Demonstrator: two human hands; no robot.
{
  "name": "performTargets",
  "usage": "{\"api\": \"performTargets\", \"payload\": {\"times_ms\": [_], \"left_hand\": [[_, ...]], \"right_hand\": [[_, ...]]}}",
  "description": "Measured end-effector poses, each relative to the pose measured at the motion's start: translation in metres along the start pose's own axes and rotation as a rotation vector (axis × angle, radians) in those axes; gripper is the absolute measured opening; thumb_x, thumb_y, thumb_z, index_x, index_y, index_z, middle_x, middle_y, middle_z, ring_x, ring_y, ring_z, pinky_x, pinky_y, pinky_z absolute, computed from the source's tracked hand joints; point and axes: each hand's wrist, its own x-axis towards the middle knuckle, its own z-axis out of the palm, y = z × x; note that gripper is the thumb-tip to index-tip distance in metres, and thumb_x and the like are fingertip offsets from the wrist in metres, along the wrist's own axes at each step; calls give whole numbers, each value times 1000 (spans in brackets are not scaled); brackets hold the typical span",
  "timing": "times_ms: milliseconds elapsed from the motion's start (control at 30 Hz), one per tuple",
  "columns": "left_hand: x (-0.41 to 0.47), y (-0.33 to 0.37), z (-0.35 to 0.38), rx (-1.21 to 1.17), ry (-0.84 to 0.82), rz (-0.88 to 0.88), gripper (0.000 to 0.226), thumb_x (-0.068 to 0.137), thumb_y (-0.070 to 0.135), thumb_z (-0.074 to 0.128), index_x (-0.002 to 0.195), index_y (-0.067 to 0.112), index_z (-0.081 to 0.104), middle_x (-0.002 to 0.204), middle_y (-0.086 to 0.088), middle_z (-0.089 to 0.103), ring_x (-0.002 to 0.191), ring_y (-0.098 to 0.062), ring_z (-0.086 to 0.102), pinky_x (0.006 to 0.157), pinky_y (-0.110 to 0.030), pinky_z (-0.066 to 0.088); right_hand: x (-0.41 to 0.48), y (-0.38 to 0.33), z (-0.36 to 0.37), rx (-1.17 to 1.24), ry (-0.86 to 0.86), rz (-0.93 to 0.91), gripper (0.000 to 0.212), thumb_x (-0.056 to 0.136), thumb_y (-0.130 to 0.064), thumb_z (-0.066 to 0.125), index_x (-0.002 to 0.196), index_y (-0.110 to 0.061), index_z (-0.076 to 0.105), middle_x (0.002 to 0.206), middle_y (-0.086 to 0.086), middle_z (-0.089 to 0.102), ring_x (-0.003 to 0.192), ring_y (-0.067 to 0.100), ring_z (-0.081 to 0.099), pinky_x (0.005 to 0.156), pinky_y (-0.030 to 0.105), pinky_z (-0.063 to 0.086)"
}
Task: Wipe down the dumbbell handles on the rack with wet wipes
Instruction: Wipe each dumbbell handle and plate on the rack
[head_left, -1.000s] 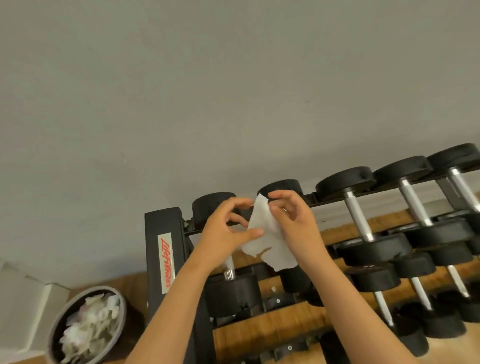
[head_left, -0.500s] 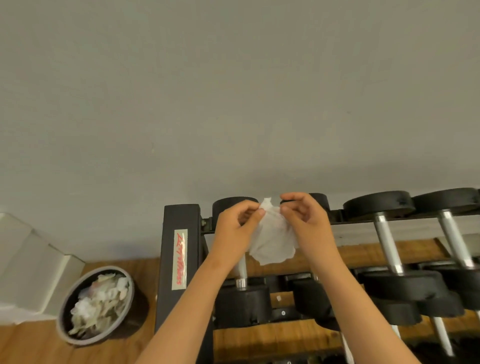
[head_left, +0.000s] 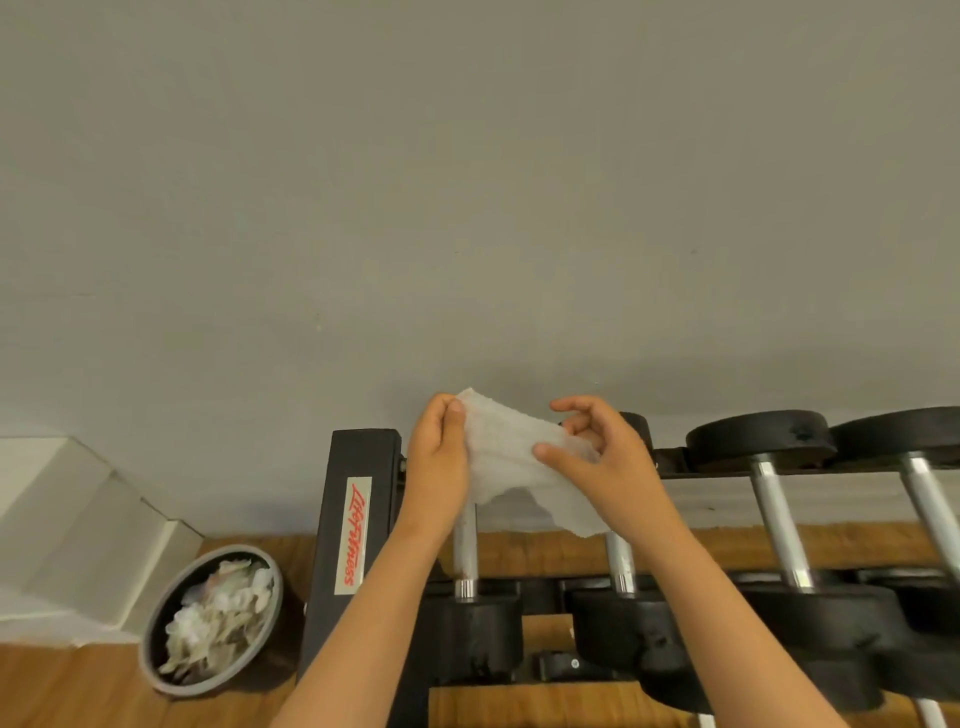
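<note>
The wet wipe (head_left: 511, 460) is spread in the air between your hands, in front of the two leftmost dumbbell handles (head_left: 465, 551) on the rack (head_left: 358, 519). Your left grip (head_left: 439, 462) pinches the wipe's left edge, thumb against fingers. Your right grip (head_left: 605, 462) pinches its right side, with the other fingers loosely curled. The wipe's lower edge hangs free. Left of the rack, a round bin (head_left: 200, 690) holding crumpled white scraps stands on the wooden floor (head_left: 67, 686).
</note>
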Motion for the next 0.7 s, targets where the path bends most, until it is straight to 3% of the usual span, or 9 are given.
{"api": "performTargets", "payload": {"times_ms": [67,233,333,400,533,633,700], "left_hand": [[-3,4,5,8,-21,-4,25,106,25,38,87,14,50,78,0,50,61,5,47,56,-10,41],[-3,7,2,120,-83,40,15,92,28,66,86,16,58,73,0,61,61,1,56,55,-14,44],[2,11,-4,106,-29,90,13,92,25,66,83,15,62,74,5,63,69,-5,58,60,-18,45],[3,18,-5,57,10,129,16,95,24,62,82,15,62,74,10,62,70,-3,56,60,-16,44],[3,34,-1,2,49,176,31,102,21,49,72,14,54,61,16,51,61,1,47,56,-10,37],[3,39,-1,-58,38,130,32,103,24,47,75,16,59,68,11,56,71,-4,52,65,-16,41],[3,41,-5,-133,25,59,29,102,28,47,80,19,64,77,3,63,78,-13,60,70,-25,48]], "right_hand": [[1,2,0,-73,-51,12,37,86,-21,73,113,-37,54,95,-1,57,91,9,57,82,22,48],[2,14,-10,-113,-82,19,27,91,-11,65,110,-29,59,92,1,62,85,10,59,74,13,49],[5,23,-8,-104,-117,45,20,93,-8,62,106,-22,64,88,4,65,83,15,61,70,11,49],[7,27,-3,-85,-167,66,14,95,-11,58,102,-20,67,87,-1,67,81,9,62,66,10,46],[4,28,14,20,-337,77,13,93,-31,61,106,-33,63,103,-15,66,95,-9,60,82,10,47],[5,26,30,102,-377,114,35,86,-30,71,113,-42,52,113,-10,66,105,-2,60,93,20,48],[7,26,38,111,-407,101,34,87,-28,71,115,-40,56,115,-11,67,109,0,60,93,21,46]]}}
